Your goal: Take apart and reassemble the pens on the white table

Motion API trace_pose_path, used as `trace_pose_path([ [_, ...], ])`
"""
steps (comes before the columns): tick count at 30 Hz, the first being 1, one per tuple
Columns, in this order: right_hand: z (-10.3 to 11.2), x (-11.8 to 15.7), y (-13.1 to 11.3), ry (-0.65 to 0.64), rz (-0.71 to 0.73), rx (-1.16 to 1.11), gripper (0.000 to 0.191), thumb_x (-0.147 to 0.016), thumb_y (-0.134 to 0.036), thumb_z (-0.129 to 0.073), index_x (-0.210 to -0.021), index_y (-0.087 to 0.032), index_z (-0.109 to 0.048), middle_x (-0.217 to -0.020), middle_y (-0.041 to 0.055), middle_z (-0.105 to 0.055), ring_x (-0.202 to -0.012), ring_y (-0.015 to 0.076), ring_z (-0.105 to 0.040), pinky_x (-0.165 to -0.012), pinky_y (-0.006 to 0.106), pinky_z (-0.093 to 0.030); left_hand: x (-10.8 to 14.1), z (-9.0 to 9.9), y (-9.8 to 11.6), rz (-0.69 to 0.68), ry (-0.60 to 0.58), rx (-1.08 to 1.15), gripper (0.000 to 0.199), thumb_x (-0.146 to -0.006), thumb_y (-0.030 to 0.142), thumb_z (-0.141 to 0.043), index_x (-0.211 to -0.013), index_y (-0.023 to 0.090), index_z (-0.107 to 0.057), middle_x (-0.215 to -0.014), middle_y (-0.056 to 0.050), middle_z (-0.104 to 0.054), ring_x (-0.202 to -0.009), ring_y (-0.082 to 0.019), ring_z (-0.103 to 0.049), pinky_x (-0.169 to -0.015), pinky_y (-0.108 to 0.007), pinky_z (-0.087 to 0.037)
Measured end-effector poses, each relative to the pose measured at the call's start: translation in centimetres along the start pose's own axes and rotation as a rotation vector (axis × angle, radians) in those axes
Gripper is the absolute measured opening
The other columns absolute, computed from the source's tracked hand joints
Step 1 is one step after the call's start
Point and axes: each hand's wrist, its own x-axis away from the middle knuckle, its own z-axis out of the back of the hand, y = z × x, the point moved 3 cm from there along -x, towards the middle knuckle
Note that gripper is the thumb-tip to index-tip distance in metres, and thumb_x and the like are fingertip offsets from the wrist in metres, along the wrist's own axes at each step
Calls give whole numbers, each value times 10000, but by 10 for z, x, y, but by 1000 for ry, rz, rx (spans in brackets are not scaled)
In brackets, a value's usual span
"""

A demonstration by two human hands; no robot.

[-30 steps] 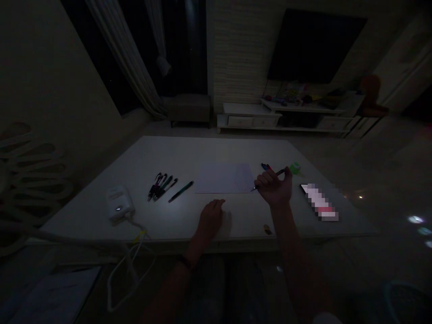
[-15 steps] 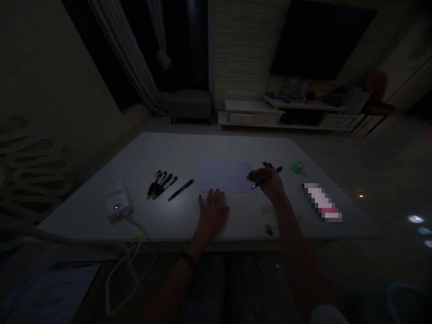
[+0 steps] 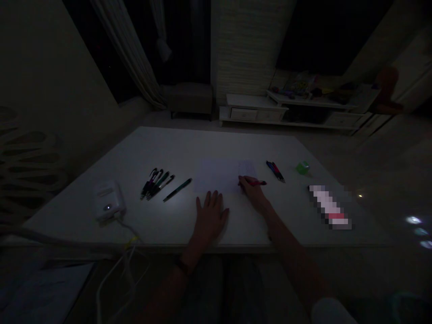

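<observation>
A pale sheet of paper [image 3: 216,173] lies on the white table [image 3: 216,144], with faint marks on its right part. My left hand [image 3: 209,218] rests flat at the paper's lower edge, fingers spread. My right hand [image 3: 254,192] is closed around a red pen [image 3: 259,182], held over the paper's lower right; whether the tip touches is hidden. Left of the paper lies a single dark green pen [image 3: 177,189]. Beyond it is a bunch of several pens [image 3: 156,184]. To the right of the paper, blue and red pens [image 3: 275,171] lie side by side.
A green translucent block [image 3: 303,168] and a blurred-out phone-like object [image 3: 329,207] lie on the right. At the left stands a white box-shaped device [image 3: 108,201] with a cable [image 3: 126,229] running over the table's front edge. A small dark item is partly hidden by my right forearm.
My right hand has moved left and down onto the paper with the red pen, uncovering the pens to its right. My left hand stays flat. The view has shifted slightly.
</observation>
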Motion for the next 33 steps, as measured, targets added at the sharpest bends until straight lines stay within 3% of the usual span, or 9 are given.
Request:
trace_pose_path([
  [4,2,-3,8,202,28,54,157,-690,-306,-475,-746,-181,-553,-503,-49,-427,-449,87,-383,-408,194,-284,-1,2,1,3,-26,-4,493,-880,439,-387,-1319,218,-400,-1385,-121,-411,-1304,-328,-298,-1029,-635,-187],
  [8,6,-11,15,306,3,133,114,-629,-252,-442,-578,-177,-509,-451,-40,-412,-425,89,-377,-391,200,-260,-2,6,4,29,-97,-50,508,-895,444,-337,-1344,210,-375,-1416,-106,-372,-1327,-304,-264,-1053,-606,-176],
  [13,4,-11,17,321,-35,137,122,-609,-248,-434,-524,-177,-485,-428,-37,-402,-407,87,-364,-371,197,-237,-2,10,7,54,-173,-111,525,-899,452,-308,-1359,206,-365,-1435,-94,-345,-1350,-289,-219,-1073,-576,-170],
  [26,4,-10,18,299,-3,185,145,-618,-261,-439,-521,-169,-495,-442,-29,-423,-420,86,-367,-383,195,-258,-1,9,6,44,-162,-125,531,-902,461,-297,-1361,202,-360,-1447,-91,-323,-1347,-292,-230,-1066,-579,-184],
  [30,9,-11,20,313,9,101,160,-643,-294,-452,-627,-166,-547,-492,-31,-458,-440,86,-401,-394,184,-290,-1,9,6,35,-158,-125,535,-900,454,-308,-1370,200,-345,-1436,-94,-342,-1349,-285,-227,-1071,-575,-181],
  [33,12,-11,16,344,49,47,320,-657,-304,-486,-932,-167,-577,-514,-58,-460,-429,84,-399,-400,183,-311,0,9,6,38,-161,-121,538,-901,459,-301,-1372,202,-340,-1443,-90,-331,-1354,-283,-215,-1072,-579,-176],
])
